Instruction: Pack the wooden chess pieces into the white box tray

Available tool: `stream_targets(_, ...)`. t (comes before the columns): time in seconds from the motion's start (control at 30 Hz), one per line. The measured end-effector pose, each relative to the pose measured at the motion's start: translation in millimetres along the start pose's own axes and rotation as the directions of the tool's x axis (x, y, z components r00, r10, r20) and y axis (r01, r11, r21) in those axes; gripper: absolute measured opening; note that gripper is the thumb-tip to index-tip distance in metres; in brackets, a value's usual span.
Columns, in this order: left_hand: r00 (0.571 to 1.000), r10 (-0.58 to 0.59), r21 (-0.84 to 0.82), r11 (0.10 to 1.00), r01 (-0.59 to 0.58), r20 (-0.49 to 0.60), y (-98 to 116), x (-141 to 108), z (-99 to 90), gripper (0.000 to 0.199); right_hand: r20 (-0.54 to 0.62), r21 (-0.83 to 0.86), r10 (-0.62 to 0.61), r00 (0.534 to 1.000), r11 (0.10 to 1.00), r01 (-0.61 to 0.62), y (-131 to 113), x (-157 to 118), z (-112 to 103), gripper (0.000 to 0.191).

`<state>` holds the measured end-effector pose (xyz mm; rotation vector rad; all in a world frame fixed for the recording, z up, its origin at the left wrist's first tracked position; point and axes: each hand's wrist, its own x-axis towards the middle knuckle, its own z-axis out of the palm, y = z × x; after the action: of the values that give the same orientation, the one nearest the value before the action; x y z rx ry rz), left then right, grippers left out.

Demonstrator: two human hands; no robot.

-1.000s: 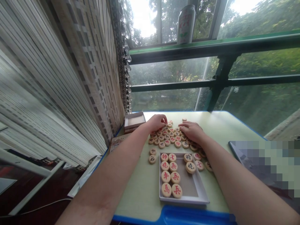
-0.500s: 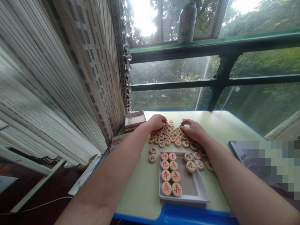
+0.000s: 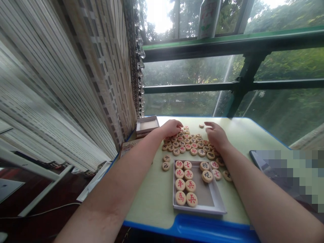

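Note:
Round wooden Chinese chess pieces [image 3: 187,146] lie in a loose cluster on the pale green table [image 3: 149,189]. At the cluster's far left edge is my left hand [image 3: 172,128], fingers loosely bent beside the pieces; nothing shows in its grasp. My right hand [image 3: 216,134] is open at the far right, index finger stretched toward a lone piece [image 3: 201,126] but apart from it. A shallow white box tray [image 3: 219,199] nearer me contains two columns of red-marked pieces [image 3: 180,184] at left and two black-marked pieces [image 3: 207,176] at upper right.
Two pieces [image 3: 166,165] lie left of the tray, with several more to its right. An open box part [image 3: 147,125] and a printed box [image 3: 129,147] sit at the left edge. A dark flat device [image 3: 255,162] lies right. A can [image 3: 208,20] stands on the window ledge.
My right hand has lifted off the cluster's right side and shifted away to the right, its fingers straighter. My left hand stays by the cluster. The whole view has shifted slightly.

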<state>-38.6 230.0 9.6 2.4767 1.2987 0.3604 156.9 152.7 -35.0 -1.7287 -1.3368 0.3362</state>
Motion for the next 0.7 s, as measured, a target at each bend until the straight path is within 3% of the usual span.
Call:
stream_targets(0.07, 0.999, -0.007, -0.089, 0.996, 0.004, -0.037, 5.1, -1.7, -8.4, 0.04, -0.049, -0.058, -0.049, 0.998, 0.997, 0.046, 2.4, 2.4, 1.6, 0.051)
stream_targets(0.13, 0.998, -0.017, -0.138, 0.99, 0.01, -0.053, 12.9, -4.9, -19.8, 0.04, 0.008, -0.142, -0.106, 0.994, 0.984, 0.106, 4.8, 4.6, 5.8, 0.054)
stream_targets(0.2, 0.999, -0.044, -0.139, 0.989, 0.047, 0.02, 22.7, -9.4, -30.3, 0.039, 0.105, -0.209, -0.113, 0.988, 0.969, 0.133, 6.8, 6.2, 10.7, 0.052)
stream_targets(0.33, 0.993, -0.106, 0.07, 0.992, 0.102, 0.058, 39.1, -18.3, -37.8, 0.038, 0.214, -0.292, -0.096, 0.972, 0.943, 0.158, 8.5, 7.5, 15.0, 0.05)
stream_targets(0.47, 0.957, -0.272, 0.396, 0.894, 0.211, 0.105, 39.1, -19.9, -32.9, 0.039, 0.199, -0.335, -0.12, 0.973, 0.924, 0.182, 6.4, 7.4, 13.4, 0.049)
stream_targets(0.57, 0.941, -0.313, 0.437, 0.87, 0.228, 0.131, 32.5, -18.1, -31.3, 0.031, 0.204, -0.359, -0.112, 0.973, 0.916, 0.181, 4.6, 6.3, 13.3, 0.052)
stream_targets(0.7, 0.949, -0.288, 0.41, 0.887, 0.213, 0.129, 26.6, -19.4, -37.0, 0.044, 0.226, -0.386, -0.132, 0.965, 0.898, 0.213, 4.2, 5.1, 12.9, 0.049)
